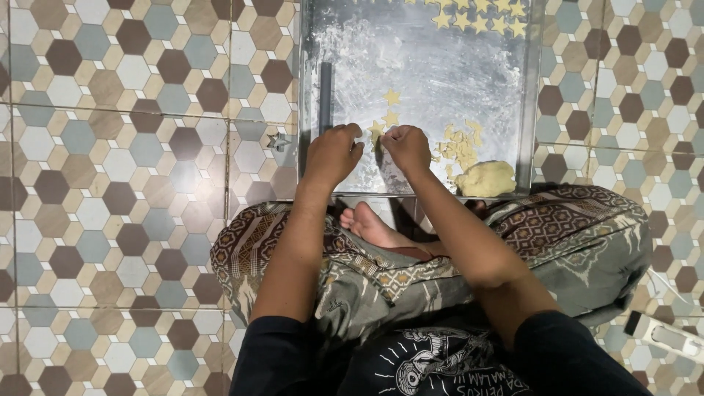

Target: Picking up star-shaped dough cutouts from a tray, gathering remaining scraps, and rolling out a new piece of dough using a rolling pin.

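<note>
Both hands' grip pinched on a pale star-shaped dough piece (376,134), left hand (332,155), right hand (408,147), floured metal tray (425,73)

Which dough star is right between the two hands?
The dough star at the near edge of the floured metal tray, between the left hand and right hand. The other stars lie farther up the tray, most in rows at its far end.

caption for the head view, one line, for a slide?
Seated on a tiled floor, left hand and right hand work a dough star on a floured metal tray.
</note>
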